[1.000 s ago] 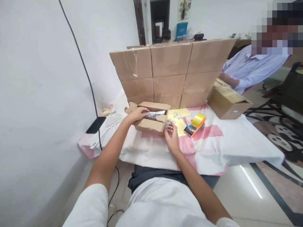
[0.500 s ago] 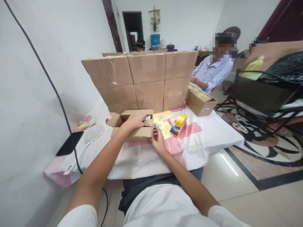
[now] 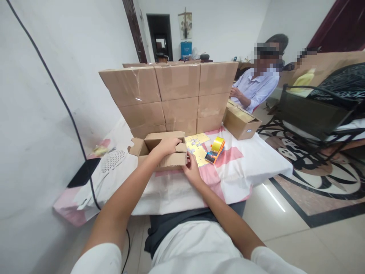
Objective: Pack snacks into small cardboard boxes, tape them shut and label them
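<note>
An unsealed cardboard box (image 3: 171, 161) sits in front of me on the cloth-covered table, its left flap folded outward. My left hand (image 3: 170, 145) reaches over the front wall into its right part. Its fingertips are hidden behind a small right-end flap (image 3: 180, 147), so what they grip does not show. Against the right end of the box my right hand (image 3: 192, 168) is closed, fingers curled at the lower corner. Just right of that hand lie yellow printed sheets (image 3: 202, 156) and an orange tape dispenser (image 3: 215, 150) with a yellow roll.
A wall of stacked cardboard boxes (image 3: 179, 93) rises right behind the box. Another carton (image 3: 242, 121) stands at the table's right end, near a seated person (image 3: 258, 85). To the left are a dark flat object (image 3: 84, 173) and a hanging black cable (image 3: 65, 102).
My left hand has shifted slightly right and deeper behind the end flap. A whitish thing seen by its fingers is now out of sight. The box has moved a little to the right.
</note>
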Available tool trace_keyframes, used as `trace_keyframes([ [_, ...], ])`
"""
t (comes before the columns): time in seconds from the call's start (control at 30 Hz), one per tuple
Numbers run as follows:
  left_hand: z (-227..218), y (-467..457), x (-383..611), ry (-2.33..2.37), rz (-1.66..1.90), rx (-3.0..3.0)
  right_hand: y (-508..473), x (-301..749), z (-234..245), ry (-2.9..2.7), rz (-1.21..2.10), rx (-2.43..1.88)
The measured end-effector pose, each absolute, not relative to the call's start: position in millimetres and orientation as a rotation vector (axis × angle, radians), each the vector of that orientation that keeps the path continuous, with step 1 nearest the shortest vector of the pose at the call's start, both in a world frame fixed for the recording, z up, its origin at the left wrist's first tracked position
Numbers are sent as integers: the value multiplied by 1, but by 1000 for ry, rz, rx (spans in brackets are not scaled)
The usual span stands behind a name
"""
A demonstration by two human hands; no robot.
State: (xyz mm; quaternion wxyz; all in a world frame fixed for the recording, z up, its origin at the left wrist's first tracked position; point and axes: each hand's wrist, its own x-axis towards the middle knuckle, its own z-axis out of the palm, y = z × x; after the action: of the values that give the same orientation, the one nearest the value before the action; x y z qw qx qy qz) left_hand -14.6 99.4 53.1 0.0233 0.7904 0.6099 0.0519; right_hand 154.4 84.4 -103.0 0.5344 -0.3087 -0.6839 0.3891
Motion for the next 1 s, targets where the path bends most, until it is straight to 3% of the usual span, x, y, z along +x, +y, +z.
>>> trace_keyframes([
  [0.37, 55, 85, -14, 1693, 446, 2511, 88, 156, -106, -1617, 964, -726],
  [0.67, 62, 83, -8, 1851, 187, 2800, 87, 158, -106, -1613, 991, -774],
  [0.83, 56, 89, -10, 2158, 216, 2514, 85, 159, -103, -1610, 1009, -771],
  [1.0, 51, 89, -15, 1903, 501, 2362, 83, 159, -101, -1611, 1045, -750],
])
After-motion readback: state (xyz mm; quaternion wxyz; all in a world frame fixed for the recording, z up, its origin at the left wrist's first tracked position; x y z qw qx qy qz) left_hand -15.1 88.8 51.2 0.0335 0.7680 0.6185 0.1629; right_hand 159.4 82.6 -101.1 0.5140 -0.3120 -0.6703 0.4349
